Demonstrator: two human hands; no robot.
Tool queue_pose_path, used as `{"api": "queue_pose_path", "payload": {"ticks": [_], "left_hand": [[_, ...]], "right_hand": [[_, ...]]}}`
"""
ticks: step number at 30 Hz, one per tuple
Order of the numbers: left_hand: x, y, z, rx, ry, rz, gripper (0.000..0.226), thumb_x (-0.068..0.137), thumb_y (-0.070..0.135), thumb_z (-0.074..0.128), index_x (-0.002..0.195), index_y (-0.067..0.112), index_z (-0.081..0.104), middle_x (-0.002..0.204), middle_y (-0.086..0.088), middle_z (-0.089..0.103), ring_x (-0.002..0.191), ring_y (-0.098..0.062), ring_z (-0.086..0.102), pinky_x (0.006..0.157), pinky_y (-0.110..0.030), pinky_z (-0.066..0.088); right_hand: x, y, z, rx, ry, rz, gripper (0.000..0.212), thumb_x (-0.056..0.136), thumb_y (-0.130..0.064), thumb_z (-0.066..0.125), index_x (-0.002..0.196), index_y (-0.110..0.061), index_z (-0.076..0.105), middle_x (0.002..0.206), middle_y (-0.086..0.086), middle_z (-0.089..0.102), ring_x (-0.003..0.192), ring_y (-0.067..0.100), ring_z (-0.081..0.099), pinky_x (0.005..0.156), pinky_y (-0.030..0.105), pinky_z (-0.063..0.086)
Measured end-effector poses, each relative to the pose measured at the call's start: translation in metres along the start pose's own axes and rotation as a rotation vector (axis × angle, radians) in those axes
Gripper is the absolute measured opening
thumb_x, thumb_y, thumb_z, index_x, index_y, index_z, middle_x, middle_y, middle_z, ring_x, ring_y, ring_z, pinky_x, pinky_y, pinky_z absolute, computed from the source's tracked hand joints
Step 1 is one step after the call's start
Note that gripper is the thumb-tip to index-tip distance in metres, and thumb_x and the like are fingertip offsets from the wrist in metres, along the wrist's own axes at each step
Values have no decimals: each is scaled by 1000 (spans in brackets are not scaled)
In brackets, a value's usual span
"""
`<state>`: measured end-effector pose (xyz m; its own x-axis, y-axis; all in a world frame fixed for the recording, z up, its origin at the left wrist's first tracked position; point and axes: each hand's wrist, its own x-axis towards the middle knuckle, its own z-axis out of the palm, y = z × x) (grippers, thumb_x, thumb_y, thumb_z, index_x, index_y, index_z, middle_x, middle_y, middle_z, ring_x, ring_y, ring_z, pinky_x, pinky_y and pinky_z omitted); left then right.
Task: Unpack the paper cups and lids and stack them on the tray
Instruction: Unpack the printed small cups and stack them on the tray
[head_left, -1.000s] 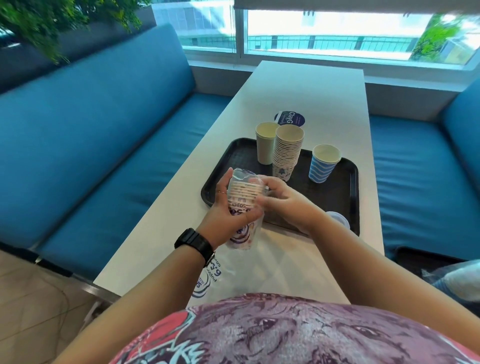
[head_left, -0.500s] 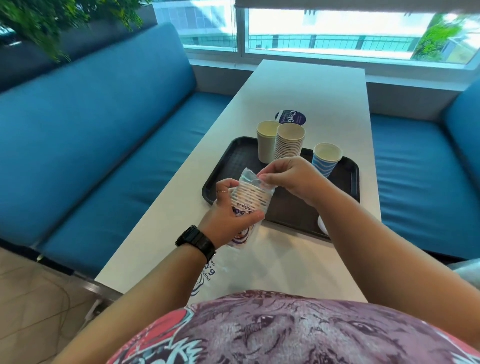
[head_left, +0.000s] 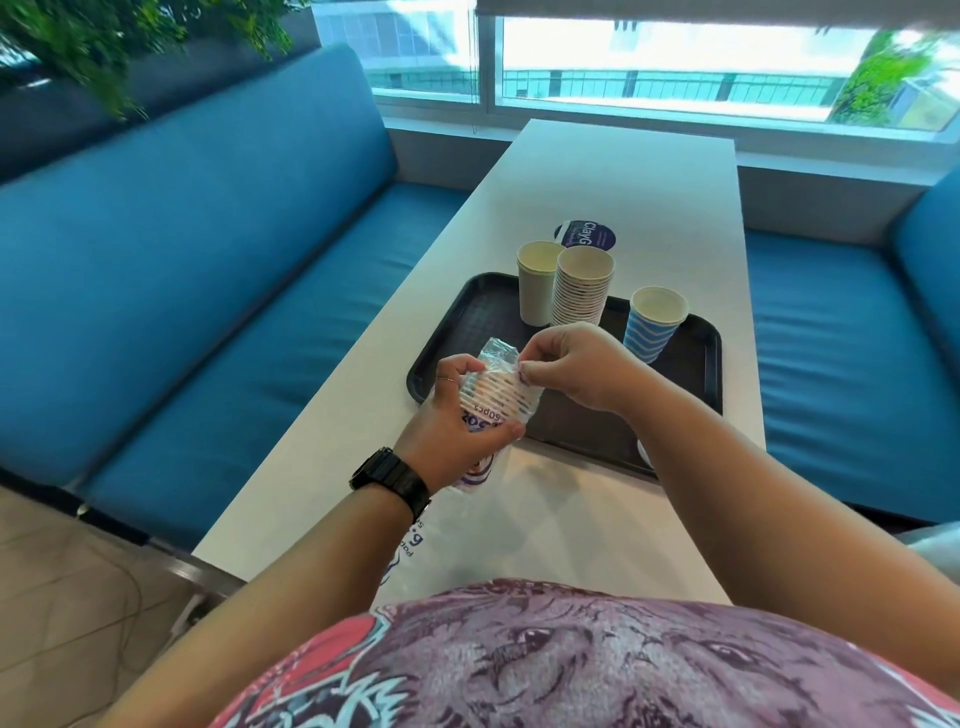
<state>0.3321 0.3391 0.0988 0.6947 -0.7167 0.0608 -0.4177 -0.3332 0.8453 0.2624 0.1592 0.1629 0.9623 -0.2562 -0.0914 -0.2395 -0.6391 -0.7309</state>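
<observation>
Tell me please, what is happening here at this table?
A person is unpacking paper cups. The left hand grips a plastic-wrapped sleeve of cups above the near edge of the black tray, and the right hand pinches the wrapper at its top to open it. On the tray stand a plain cup, a tall stack of cups and a blue striped cup. No lids are stacked yet.

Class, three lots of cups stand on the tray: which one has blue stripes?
The single cup at the right of the tray. The plain cup and the tall stack show no blue.
</observation>
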Motion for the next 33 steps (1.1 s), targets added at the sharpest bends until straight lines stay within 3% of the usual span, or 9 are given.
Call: {"api": "queue_pose_path", "payload": {"ticks": [4, 7, 10, 15, 20, 25, 29, 33], "left_hand": [[1, -5, 1, -10, -6, -10, 72, 81, 25, 80, 107, 49, 18, 130, -5, 45, 106, -18, 63, 87, -31, 59], [2, -11, 3, -37, -16, -21, 70, 81, 24, 80, 105, 49, 18, 128, -5, 48, 103, -14, 64, 83, -23, 58], [4, -17, 3, -74, -16, -35, 70, 81, 24, 80, 103, 54, 21, 126, -6, 52, 102, -12, 65, 81, -20, 57], [9, -18, 5, -113, -10, -36, 72, 81, 22, 80, 103, 58, 21, 122, 0, 50, 102, -13, 65, 80, -16, 55], [12, -18, 8, -135, -23, -54, 66, 81, 20, 79, 109, 41, 23, 115, 19, 41, 105, -16, 64, 87, -23, 56], [17, -21, 9, -153, -48, -86, 70, 81, 21, 80, 110, 44, 22, 128, -4, 52, 107, -16, 65, 90, -25, 56], [17, -23, 10, -165, -56, -97, 69, 80, 21, 80, 109, 46, 23, 130, -7, 53, 108, -17, 65, 90, -25, 56], [17, -26, 9, -186, -50, -93, 70, 81, 18, 80, 107, 51, 24, 130, -7, 52, 108, -15, 65, 88, -22, 55]], "right_hand": [[6, 3, -4, 25, 127, -12, 10, 90, -26, 66, 82, -22, 71, 81, -5, 69, 73, 15, 62, 67, 33, 52], [15, 5, -17, 18, 226, -22, 12, 91, -24, 64, 79, -25, 66, 74, -11, 65, 63, 8, 54, 58, 24, 44], [27, 6, -35, -62, 369, -52, 11, 90, -22, 62, 82, -17, 67, 81, -1, 66, 67, 12, 54, 56, 24, 40], [48, 3, -74, -265, 568, -152, 18, 88, -23, 60, 93, -10, 71, 93, 7, 65, 86, 23, 59, 75, 34, 46], [68, 5, -98, -604, 681, -200, 26, 92, -28, 54, 102, -10, 70, 102, 9, 66, 103, 31, 57, 92, 43, 38], [79, 17, -92, -963, 598, -248, 29, 93, -28, 53, 102, -5, 69, 99, 15, 66, 97, 38, 59, 84, 46, 40], [81, 34, -73, -976, 437, -201, 25, 95, -25, 52, 106, -7, 66, 107, 12, 65, 106, 35, 55, 90, 45, 37], [82, 48, -63, -886, 415, -102, 22, 94, -15, 49, 109, -10, 64, 114, 10, 63, 113, 32, 53, 99, 45, 32]]}}
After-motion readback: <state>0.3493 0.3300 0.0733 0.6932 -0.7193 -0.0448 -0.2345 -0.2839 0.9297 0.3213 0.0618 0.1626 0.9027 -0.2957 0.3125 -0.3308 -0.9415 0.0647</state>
